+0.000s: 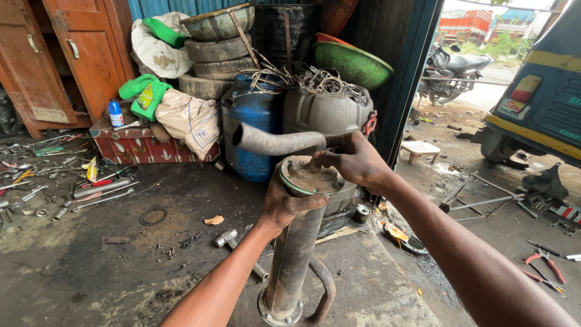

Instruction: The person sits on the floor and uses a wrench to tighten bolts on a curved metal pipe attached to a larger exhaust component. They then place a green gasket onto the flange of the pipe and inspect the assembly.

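A dusty metal exhaust cylinder (296,242) is stood upright on the concrete floor (121,260), low in the middle of the view, with a curved pipe (324,284) looping from its base. Its round end cap (310,175) is tilted toward the camera, and a bent outlet pipe (275,142) reaches out from the top to the left. The cylinder is gripped just under the cap by the left hand (284,203), whose fingers are wrapped tight around the body. The far rim of the cap is touched by the right hand (354,160), its fingers curled down onto the edge; whether the rim is actually pinched cannot be told. A hammer (233,242) lies on the floor just left of the cylinder. Behind are seen a blue drum (254,127), a grey drum (330,112) heaped with wire, stacked tyres (218,60) and a green basin (351,63). Hand tools (54,181) are scattered at the far left, and red pliers (544,260) at the right.
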